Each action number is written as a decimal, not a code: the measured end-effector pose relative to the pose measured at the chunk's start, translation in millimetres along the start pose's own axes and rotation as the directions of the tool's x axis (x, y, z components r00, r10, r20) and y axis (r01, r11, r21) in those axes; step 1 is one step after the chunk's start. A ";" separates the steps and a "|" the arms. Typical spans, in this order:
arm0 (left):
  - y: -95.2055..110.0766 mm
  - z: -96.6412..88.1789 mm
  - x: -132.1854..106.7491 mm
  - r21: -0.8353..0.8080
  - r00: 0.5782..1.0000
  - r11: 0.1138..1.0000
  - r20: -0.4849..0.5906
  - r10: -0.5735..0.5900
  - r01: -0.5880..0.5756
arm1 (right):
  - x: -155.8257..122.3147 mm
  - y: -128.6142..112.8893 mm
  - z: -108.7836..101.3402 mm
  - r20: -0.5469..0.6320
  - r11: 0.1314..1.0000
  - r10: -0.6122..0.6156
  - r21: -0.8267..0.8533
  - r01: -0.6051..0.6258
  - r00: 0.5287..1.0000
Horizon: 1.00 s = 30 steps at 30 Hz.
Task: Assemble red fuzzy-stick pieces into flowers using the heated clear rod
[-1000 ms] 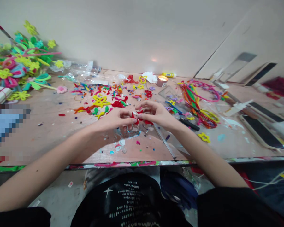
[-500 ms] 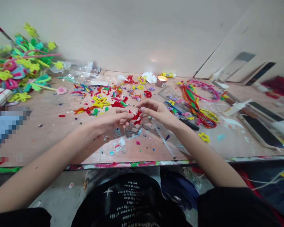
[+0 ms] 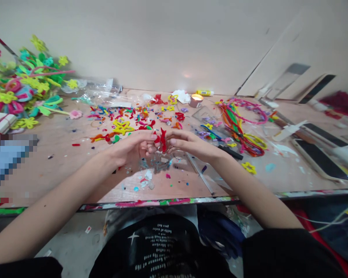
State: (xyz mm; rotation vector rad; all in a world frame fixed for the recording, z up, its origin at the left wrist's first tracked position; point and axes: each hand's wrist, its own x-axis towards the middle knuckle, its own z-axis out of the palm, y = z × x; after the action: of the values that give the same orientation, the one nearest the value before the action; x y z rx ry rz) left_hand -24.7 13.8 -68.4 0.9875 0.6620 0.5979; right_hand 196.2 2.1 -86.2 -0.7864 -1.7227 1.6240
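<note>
Left hand point(image 3: 130, 151): half-closed, fingertips curled in on the red pipe-cleaner piece point(image 3: 163, 139).
Right hand point(image 3: 191, 143): similarly curved, fingertips meeting that piece from the other side.
Red piece: upright between both hands, raised above the counter point(image 3: 55, 162), seemingly so both can work it clear of the clutter.
Counter: pipe-cleaner scraps point(image 3: 118, 116) lie spread beyond the hands, within easy reach; a lit tea-light candle point(image 3: 196, 100) stands further back.

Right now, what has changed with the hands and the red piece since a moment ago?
The red pipe-cleaner piece has turned from lying flatter to standing upright between the left hand and the right hand. The lit candle and the pipe-cleaner bundle stayed put.
</note>
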 end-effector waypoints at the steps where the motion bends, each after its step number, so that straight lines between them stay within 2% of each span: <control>1: 0.6 0.2 -0.1 0.003 1.000 1.000 -0.010 -0.004 0.004 | -0.2 0.6 0.5 0.022 1.000 -0.010 0.006 0.010 1.000; 4: 1.8 -0.1 0.9 0.029 0.999 1.000 -0.043 -0.004 0.005 | -0.2 1.1 1.0 0.017 0.999 -0.022 0.043 0.021 1.000; 8: 0.6 -2.9 3.8 0.118 0.998 0.993 -0.061 0.012 -0.005 | 1.5 0.8 -1.4 -0.074 0.989 0.029 0.148 -0.018 0.997; 12: -2.6 -6.5 6.5 0.249 0.998 0.968 -0.052 0.036 -0.022 | 4.6 -0.2 -3.4 -0.159 0.975 0.020 0.223 0.016 0.987; 19: -7.7 -11.8 7.9 0.250 0.995 0.965 -0.023 0.093 -0.084 | 4.9 -4.7 1.3 -0.222 0.941 0.066 0.339 0.014 0.973; 23: -9.3 -10.0 6.3 0.297 0.996 0.953 -0.044 0.084 -0.067 | 4.7 -3.9 2.9 -0.248 0.933 0.086 0.361 0.010 0.965; 30: -8.8 -2.3 2.5 0.336 0.992 0.941 -0.103 0.079 -0.040 | 5.3 -3.2 -3.9 -0.358 0.944 0.069 0.325 0.056 0.931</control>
State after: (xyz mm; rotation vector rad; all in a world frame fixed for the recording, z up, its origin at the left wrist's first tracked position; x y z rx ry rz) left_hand -23.3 13.1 -77.7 1.3001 0.8577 0.6104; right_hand 195.9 8.5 -82.6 -0.8624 -1.1499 1.5944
